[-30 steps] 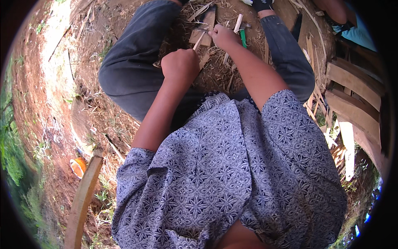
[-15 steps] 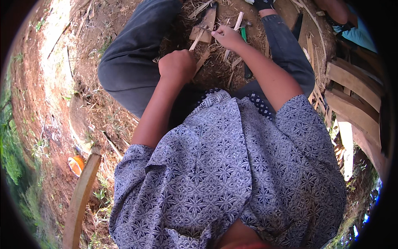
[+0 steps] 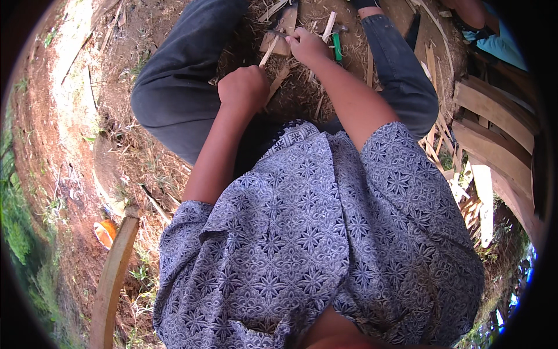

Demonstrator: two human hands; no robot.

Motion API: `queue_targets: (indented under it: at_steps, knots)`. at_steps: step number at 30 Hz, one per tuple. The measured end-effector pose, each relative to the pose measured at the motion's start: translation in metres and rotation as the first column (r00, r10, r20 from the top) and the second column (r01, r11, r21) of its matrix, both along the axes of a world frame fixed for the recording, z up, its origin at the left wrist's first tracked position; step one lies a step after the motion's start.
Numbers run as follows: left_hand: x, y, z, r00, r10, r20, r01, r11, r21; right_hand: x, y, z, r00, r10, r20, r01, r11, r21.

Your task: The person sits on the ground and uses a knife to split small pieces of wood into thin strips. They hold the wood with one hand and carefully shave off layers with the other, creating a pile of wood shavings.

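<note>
Both left hand (image 3: 243, 88) and right hand (image 3: 308, 46) were closed: across the near edge of the wooden block (image 3: 283, 47), the left gripped a pale strip (image 3: 268, 52), the right apparently a thin blade (image 3: 278, 34). Strip slippage could have sent the blade fingerward.

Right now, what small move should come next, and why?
Probably a light stroke with the right hand along the pale strip, while the left hand steadies it. The left hand grips the strip's near end, the far end appears over the wooden block, and what looks like a thin blade extends from the right hand near that end.
</note>
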State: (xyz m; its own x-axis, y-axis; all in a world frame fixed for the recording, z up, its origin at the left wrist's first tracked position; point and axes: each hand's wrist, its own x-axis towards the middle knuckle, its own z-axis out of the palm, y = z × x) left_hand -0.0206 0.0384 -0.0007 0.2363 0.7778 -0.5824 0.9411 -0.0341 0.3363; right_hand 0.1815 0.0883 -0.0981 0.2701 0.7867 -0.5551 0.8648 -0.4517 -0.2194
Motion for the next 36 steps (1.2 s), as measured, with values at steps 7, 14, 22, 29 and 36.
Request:
queue_targets:
  at_steps: [7, 14, 22, 29, 36]
  knots:
    - [0.007, 0.003, -0.013, 0.999, 0.032, 0.039, -0.033, 0.999, 0.04, -0.009, 0.008, 0.005, 0.998, -0.056, 0.005, 0.056, 0.997, 0.06]
    - [0.006, -0.005, -0.008, 0.983, 0.106, 0.152, -0.14, 0.962, 0.235, 0.007, 0.007, -0.016, 0.977, -0.088, -0.192, 0.098, 0.994, 0.045]
    - [-0.002, 0.021, 0.005, 0.773, 0.046, 0.633, -0.383, 0.829, 0.407, 0.025, -0.02, 0.002, 0.764, -0.101, -0.637, -0.001, 0.988, -0.157]
    - [-0.017, 0.06, -0.024, 0.739, 0.042, 0.672, -0.414, 0.816, 0.404, 0.006, -0.039, 0.006, 0.708, -0.215, -0.673, 0.138, 0.976, -0.166]
    - [-0.028, 0.093, -0.034, 0.826, -0.018, 0.564, -0.251, 0.883, 0.396, -0.03, -0.037, -0.026, 0.835, 0.151, -0.529, 0.071, 0.924, 0.376]
